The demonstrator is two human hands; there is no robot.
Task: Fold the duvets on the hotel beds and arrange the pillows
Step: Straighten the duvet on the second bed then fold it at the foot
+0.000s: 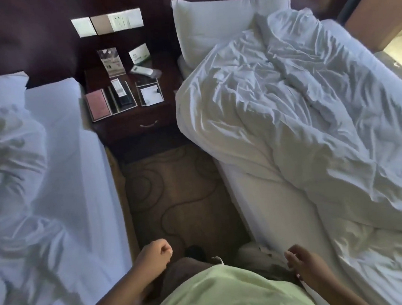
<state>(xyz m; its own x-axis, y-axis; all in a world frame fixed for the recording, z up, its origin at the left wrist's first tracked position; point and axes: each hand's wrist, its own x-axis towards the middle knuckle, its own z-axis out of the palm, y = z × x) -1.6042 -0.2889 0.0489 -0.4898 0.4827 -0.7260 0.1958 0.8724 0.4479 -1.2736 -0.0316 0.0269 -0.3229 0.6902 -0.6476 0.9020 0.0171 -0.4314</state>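
Left hand (152, 252) was clenched, empty; right hand (300, 262) loosely curled, empty. Right duvet (312, 110) lay rumpled below pillow (214, 23), left duvet (11, 167) bunched likewise. Risk: duvet swung during folding could sweep cards (116, 61) off nightstand (132, 124).

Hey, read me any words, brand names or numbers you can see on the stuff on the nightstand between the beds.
No text can be read.
Standing leaflet: print blurred.
White tent card: green logo, wording too small.
Notepad: mark too small.
Wall switch panel: no legible labels.
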